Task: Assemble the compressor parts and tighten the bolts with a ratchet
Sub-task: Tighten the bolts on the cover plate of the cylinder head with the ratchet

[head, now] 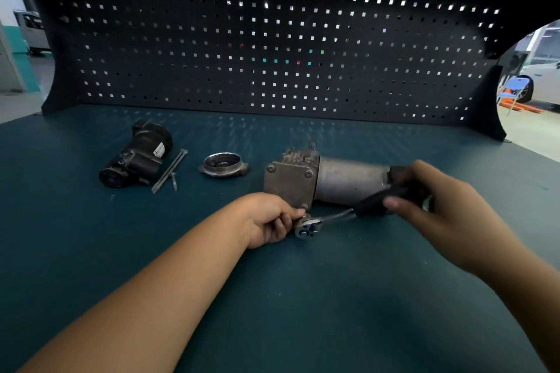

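Observation:
A grey compressor body (pixel 327 179) lies on its side on the green bench top, its square end plate facing me with bolt heads at the corners. My right hand (pixel 430 206) grips the black handle of a ratchet (pixel 330 219). The ratchet's steel head sits at the lower corner of the end plate. My left hand (pixel 272 219) curls its fingers round the ratchet head and the socket there. The bolt under the socket is hidden.
A black motor unit (pixel 136 154) lies at the back left. Beside it lie two long bolts (pixel 169 171) and a short bolt (pixel 174 181). A round metal flange cover (pixel 223 164) sits between them and the compressor. A dark pegboard (pixel 272 45) stands behind.

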{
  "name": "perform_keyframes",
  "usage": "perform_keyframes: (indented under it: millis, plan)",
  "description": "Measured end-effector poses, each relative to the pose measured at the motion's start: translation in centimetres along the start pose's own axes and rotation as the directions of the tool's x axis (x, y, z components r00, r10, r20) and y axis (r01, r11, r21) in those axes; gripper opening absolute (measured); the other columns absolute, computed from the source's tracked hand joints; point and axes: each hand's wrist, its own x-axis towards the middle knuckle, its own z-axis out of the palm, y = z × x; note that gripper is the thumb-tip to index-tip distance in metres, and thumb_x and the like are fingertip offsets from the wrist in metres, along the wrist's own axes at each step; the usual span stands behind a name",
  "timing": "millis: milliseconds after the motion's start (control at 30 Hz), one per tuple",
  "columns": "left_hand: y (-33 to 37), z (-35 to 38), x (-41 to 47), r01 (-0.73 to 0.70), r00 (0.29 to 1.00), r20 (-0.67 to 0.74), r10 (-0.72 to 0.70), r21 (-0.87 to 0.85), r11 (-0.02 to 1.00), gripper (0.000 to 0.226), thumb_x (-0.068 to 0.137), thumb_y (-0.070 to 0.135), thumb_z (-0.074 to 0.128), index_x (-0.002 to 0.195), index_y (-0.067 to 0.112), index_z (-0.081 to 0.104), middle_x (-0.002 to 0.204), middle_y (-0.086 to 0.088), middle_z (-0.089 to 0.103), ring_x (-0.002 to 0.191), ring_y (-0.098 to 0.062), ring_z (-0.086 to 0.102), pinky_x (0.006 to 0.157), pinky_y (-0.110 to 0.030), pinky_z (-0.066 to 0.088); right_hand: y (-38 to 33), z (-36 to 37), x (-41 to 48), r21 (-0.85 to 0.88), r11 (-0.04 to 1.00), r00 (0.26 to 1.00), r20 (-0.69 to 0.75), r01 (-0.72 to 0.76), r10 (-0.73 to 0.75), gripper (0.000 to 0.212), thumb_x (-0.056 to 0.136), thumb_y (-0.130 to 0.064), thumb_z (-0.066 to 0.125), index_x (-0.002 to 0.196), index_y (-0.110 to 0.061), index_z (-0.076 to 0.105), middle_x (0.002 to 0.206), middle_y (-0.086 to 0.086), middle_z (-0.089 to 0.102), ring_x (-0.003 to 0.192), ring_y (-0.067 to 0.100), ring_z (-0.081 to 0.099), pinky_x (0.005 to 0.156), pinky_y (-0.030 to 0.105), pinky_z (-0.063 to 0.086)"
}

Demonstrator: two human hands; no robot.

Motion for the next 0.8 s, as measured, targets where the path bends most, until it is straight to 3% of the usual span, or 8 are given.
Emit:
perform_keyframes:
  millis: [100,200,267,333,433,533,667,800]
  plan:
    - [0.0,0.0,-0.1,0.003,1.000,-0.005,-0.003,-0.004,1.000,0.020,0.094,0.001,0.047,0.076,0.004,0.055,0.046,0.001,0.052,0.026,0.000,0.036,0.028,-0.006,0.025,1.1,0.7,-2.0,-0.033,0.997,0.997,0.015,-0.077,0.077,0.022,0.079,-0.022,0.070,0.073,-0.018,0.049,0.062,-0.002,0.054,0.064,0.007,0.052,0.058,0.014,0.038]
    - [0.0,0.1,-0.1,0.009,1.000,-0.004,-0.009,-0.008,1.000,0.022,0.094,0.002,0.046,0.074,0.002,0.056,0.059,-0.002,0.055,0.025,0.000,0.035,0.027,-0.006,0.025,1.9,1.7,-3.5,-0.113,0.983,0.974,0.161,-0.143,0.160,0.025,0.080,-0.027,0.072,0.072,-0.018,0.049,0.064,-0.003,0.054,0.063,0.007,0.050,0.060,0.019,0.037]
    - [0.0,0.1,-0.1,0.006,1.000,-0.001,-0.006,-0.006,1.000,0.023,0.094,0.002,0.046,0.073,0.002,0.056,0.057,-0.002,0.059,0.025,0.000,0.035,0.027,-0.006,0.025,2.1,2.3,-4.1,-0.117,0.977,0.939,0.277,-0.176,0.203,0.025,0.081,-0.032,0.070,0.074,-0.020,0.049,0.067,-0.004,0.054,0.065,0.006,0.050,0.060,0.019,0.037]
    - [-0.1,0.1,0.0,0.002,1.000,0.001,-0.001,-0.006,1.000,0.023,0.094,0.002,0.047,0.073,0.002,0.056,0.054,-0.002,0.059,0.025,0.000,0.035,0.027,-0.006,0.025,1.9,1.7,-3.4,-0.120,0.974,0.927,0.301,-0.194,0.222,0.024,0.079,-0.032,0.072,0.074,-0.021,0.051,0.066,-0.002,0.055,0.064,0.009,0.050,0.059,0.020,0.037]
    - [-0.1,0.0,0.0,-0.006,1.000,-0.024,0.006,-0.017,1.000,0.021,0.092,0.002,0.051,0.072,0.004,0.055,0.047,0.001,0.053,0.026,0.000,0.036,0.027,-0.007,0.026,0.0,-0.5,-0.5,-0.007,0.989,0.983,0.108,-0.150,0.149,0.021,0.072,-0.028,0.075,0.070,-0.021,0.056,0.059,-0.004,0.055,0.058,0.006,0.050,0.056,0.016,0.037]
    - [0.0,0.0,-0.1,-0.008,0.999,-0.041,0.006,-0.043,0.999,0.020,0.092,0.001,0.050,0.073,0.005,0.054,0.054,0.001,0.053,0.026,0.000,0.036,0.028,-0.007,0.025,-4.4,-0.5,3.4,0.084,0.996,1.000,-0.021,0.009,-0.007,0.017,0.070,-0.034,0.071,0.071,-0.021,0.060,0.059,-0.010,0.055,0.059,-0.003,0.050,0.054,0.011,0.036]
    - [-0.1,-0.1,-0.1,-0.014,0.999,-0.032,0.013,-0.025,1.000,0.030,0.092,-0.005,0.035,0.072,0.003,0.055,0.051,-0.004,0.062,0.026,0.000,0.035,0.028,-0.007,0.025,-9.5,3.7,7.9,0.032,0.982,0.982,0.035,0.185,-0.186,0.017,0.084,-0.033,0.066,0.093,-0.019,0.064,0.084,-0.007,0.054,0.081,0.009,0.050,0.067,0.022,0.035]
    - [-0.1,0.1,-0.3,-0.063,0.997,-0.048,0.062,-0.021,0.998,0.038,0.093,-0.005,0.030,0.065,0.009,0.053,0.041,0.002,0.056,0.026,0.001,0.034,0.030,-0.005,0.024,-11.7,6.8,9.5,0.009,0.964,0.944,0.204,0.264,-0.260,0.032,0.091,-0.032,0.057,0.122,-0.021,0.060,0.099,-0.003,0.046,0.106,0.020,0.051,0.087,0.031,0.041]
